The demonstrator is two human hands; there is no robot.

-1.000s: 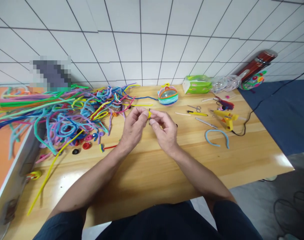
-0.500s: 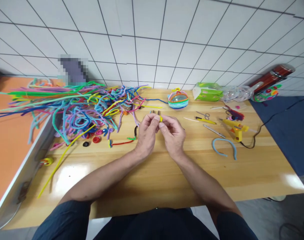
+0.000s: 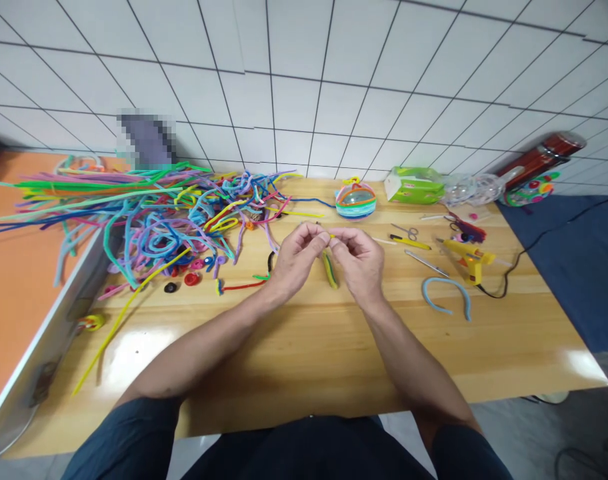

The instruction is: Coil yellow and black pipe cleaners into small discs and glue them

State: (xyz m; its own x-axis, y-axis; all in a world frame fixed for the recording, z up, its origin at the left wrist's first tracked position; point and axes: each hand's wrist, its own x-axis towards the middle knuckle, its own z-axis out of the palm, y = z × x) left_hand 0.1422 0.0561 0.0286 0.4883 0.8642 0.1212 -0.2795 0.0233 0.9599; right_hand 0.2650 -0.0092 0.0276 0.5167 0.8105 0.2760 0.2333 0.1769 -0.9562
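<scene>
My left hand (image 3: 300,259) and my right hand (image 3: 360,261) meet fingertip to fingertip above the middle of the table. Both are closed in a pinch on a small yellow piece (image 3: 333,236), which looks like pipe cleaner and is mostly covered by the fingers. Just below the fingertips, between the hands, shows a short yellow-and-green strip (image 3: 329,269); whether it joins the pinched piece I cannot tell. Left of my left wrist lies a red pipe cleaner (image 3: 244,287) with a yellow-and-blue end.
A tangled heap of pipe cleaners (image 3: 169,233) covers the left. Behind my hands stands a striped round ornament (image 3: 356,201). Rightward lie scissors (image 3: 412,233), a yellow cutter (image 3: 410,242), a bent blue pipe cleaner (image 3: 447,281) and a corded yellow glue gun (image 3: 469,259).
My right hand has shifted slightly right, and my fingertips have turned. The yellow-and-green strip now shows below them. Things on the table stay where they were.
</scene>
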